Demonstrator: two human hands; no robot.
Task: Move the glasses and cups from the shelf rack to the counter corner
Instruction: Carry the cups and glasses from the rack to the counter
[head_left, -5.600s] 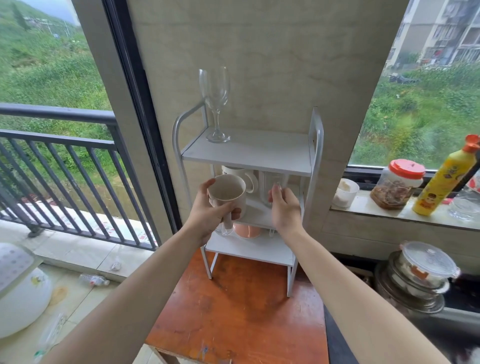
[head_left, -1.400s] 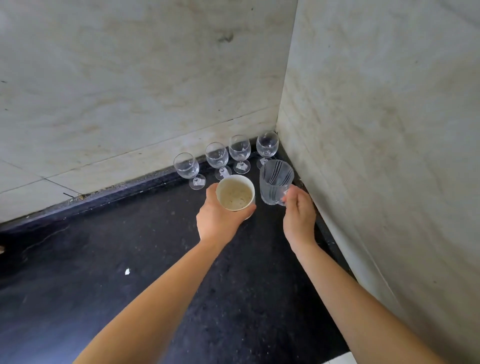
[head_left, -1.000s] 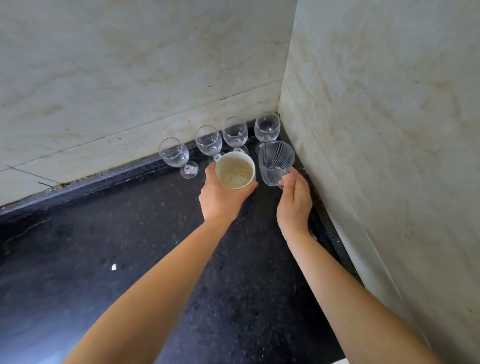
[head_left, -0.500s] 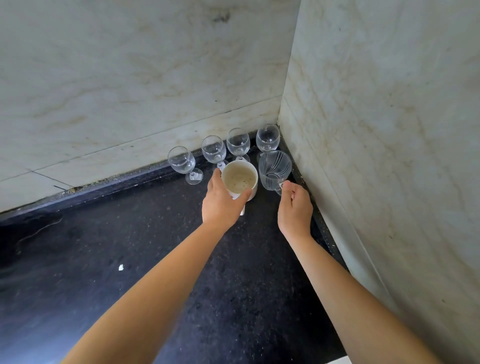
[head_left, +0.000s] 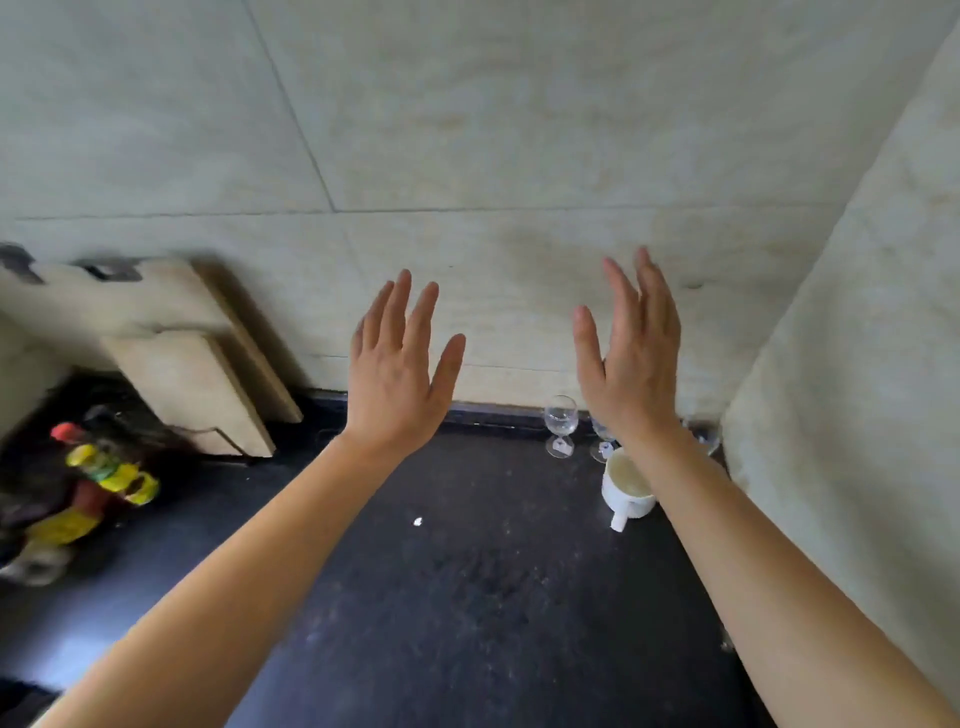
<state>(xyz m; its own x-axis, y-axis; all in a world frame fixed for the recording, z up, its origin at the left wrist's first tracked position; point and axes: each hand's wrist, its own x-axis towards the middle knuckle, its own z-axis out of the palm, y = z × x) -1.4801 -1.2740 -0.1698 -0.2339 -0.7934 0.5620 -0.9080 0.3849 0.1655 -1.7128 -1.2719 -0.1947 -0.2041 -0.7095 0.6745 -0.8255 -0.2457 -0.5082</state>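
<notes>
Hands free, cups set down in the corner
Bottles (head_left: 78, 499) far left, labels too blurred to read; left hand (head_left: 397, 374) and right hand (head_left: 631, 364) both spread wide, empty, above the tabletop (head_left: 467, 597); wine glass (head_left: 560, 423) and white mug (head_left: 626, 491) stand by the wall; next, probably back to the rack

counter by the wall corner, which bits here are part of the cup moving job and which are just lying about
Part of the job:
white mug
wine glasses, some hidden behind the right arm
black counter
left hand and right hand, both empty

Just lying about:
cutting boards leaning on the wall
blurred bottles
white speck
</notes>
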